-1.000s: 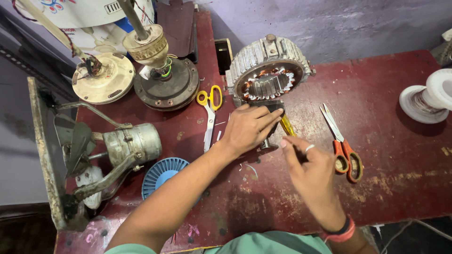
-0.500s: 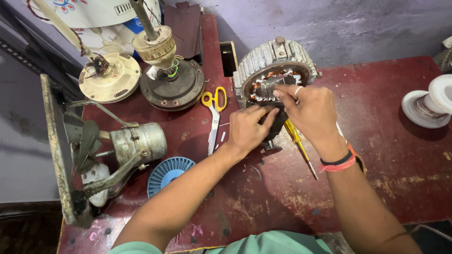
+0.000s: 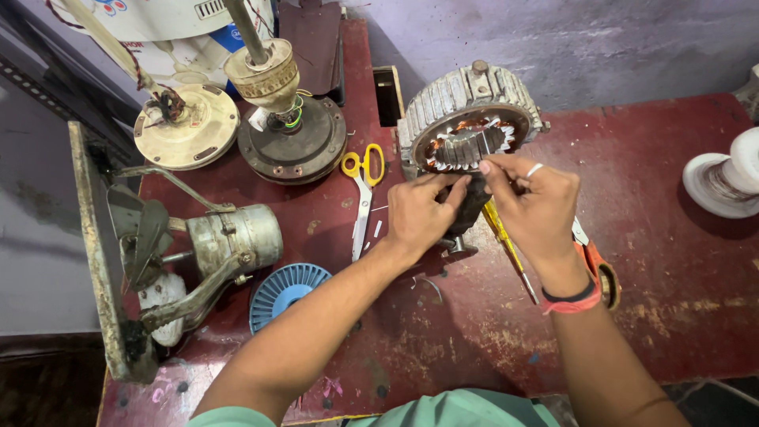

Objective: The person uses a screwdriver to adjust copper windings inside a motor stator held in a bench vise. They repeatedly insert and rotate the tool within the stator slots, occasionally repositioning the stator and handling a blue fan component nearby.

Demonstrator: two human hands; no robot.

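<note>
Both hands work at a motor stator [image 3: 466,130]; left hand [image 3: 417,215] and right hand [image 3: 531,199] apparently pinch its windings, needing careful fingertip control next.

A white appliance casing [image 3: 170,24] at top left bears a small blue label [image 3: 231,37].

Open red table [image 3: 672,261] at three o'clock of the motor stator [image 3: 466,130], up to the white spool [image 3: 723,178]. Blocked at nine by yellow scissors [image 3: 361,186], at ten by a fan motor [image 3: 288,134], at five by a screwdriver [image 3: 510,249].
</note>
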